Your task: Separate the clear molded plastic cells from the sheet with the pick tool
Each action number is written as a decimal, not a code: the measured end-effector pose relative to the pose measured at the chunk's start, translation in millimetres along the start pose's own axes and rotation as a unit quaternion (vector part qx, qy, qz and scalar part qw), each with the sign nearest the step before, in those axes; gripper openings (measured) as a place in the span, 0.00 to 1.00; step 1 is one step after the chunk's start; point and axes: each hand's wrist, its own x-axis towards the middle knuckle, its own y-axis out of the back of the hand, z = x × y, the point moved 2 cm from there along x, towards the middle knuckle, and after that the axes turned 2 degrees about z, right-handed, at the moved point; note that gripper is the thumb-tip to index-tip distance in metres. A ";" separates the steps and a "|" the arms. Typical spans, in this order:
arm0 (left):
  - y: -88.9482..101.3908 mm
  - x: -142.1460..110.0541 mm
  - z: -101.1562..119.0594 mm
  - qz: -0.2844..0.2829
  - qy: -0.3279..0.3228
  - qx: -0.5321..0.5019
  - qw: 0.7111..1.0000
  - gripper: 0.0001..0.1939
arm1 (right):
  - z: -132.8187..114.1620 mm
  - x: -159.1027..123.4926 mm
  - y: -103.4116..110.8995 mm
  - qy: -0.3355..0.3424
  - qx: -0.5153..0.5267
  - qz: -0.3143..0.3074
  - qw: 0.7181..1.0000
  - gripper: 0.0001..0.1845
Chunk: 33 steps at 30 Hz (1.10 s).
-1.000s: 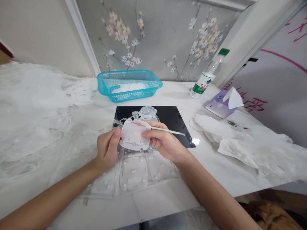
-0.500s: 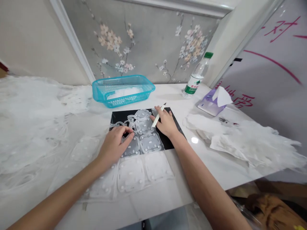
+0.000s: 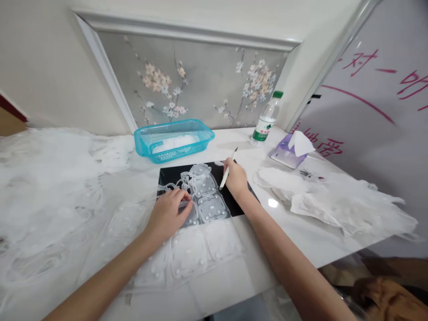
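White tool (image 3: 224, 178) sits pinched in right fingers (image 3: 230, 166); left fingers (image 3: 180, 195) curl over sheeting (image 3: 214, 207), grip unclear.

Pink handwriting (image 3: 360, 63) on the whiteboard (image 3: 374, 156) includes "对一" and "爱"; the bottle label (image 3: 263, 130) begins "农夫".

White pen-shaped tool (image 3: 224, 178); translucent panelled sheet (image 3: 212, 207)
Tool dark-tipped, tilted; sheet dotted, flat, partly over black board (image 3: 231, 198).

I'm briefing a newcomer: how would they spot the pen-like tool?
Find the black mat on the white table. Over its right part, the right hand grips a slim, pale pen-like tool. Its dark tip sets it apart from the flat translucent sheets nearby.
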 end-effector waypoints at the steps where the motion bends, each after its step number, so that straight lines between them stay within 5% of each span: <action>1: -0.1 -0.1 -0.4 0.001 -0.002 0.000 1.000 0.08 | -10.4 6.0 3.1 -0.006 0.013 0.037 0.999 0.14; 3: -0.1 -0.1 -1.3 0.005 -0.006 0.002 1.000 0.07 | -37.3 25.3 11.2 -0.007 0.066 0.152 0.986 0.19; 5: 0.2 -0.5 -2.2 0.006 -0.012 0.001 1.000 0.08 | -68.4 51.9 17.5 0.069 0.128 0.245 0.959 0.24; 7: 0.8 -1.6 -3.1 0.004 -0.018 -0.003 1.000 0.08 | -93.3 80.1 16.5 0.144 0.144 0.214 0.955 0.26; 9: 1.3 -3.2 -4.0 0.000 -0.022 -0.006 1.000 0.08 | -104.8 99.3 9.7 0.185 0.116 0.102 0.970 0.27; 11: 1.5 -4.7 -4.8 0.001 -0.021 -0.005 1.000 0.08 | -101.4 100.8 3.0 0.211 0.077 0.013 0.974 0.22; 15: 0.5 -5.6 -6.5 0.013 -0.010 0.009 1.000 0.07 | -62.9 56.9 -2.2 0.189 0.061 -0.029 0.980 0.09; 18: 0.0 -4.9 -8.0 0.022 -0.001 0.017 1.000 0.08 | -28.4 11.8 -6.5 0.077 0.080 -0.056 0.992 0.09; 23: -0.9 -3.0 -10.5 0.041 0.014 0.025 0.999 0.10 | -14.3 -23.5 -14.3 0.075 0.218 -0.120 0.966 0.14; 29: 4.1 -1.8 -15.2 0.151 0.030 0.038 0.987 0.11 | -17.6 -16.2 -9.9 0.002 0.447 -0.069 0.892 0.13; 33: 17.3 -10.4 -3.9 0.272 -0.020 0.036 0.961 0.09 | -17.0 -14.0 2.4 -0.020 0.475 -0.031 0.879 0.15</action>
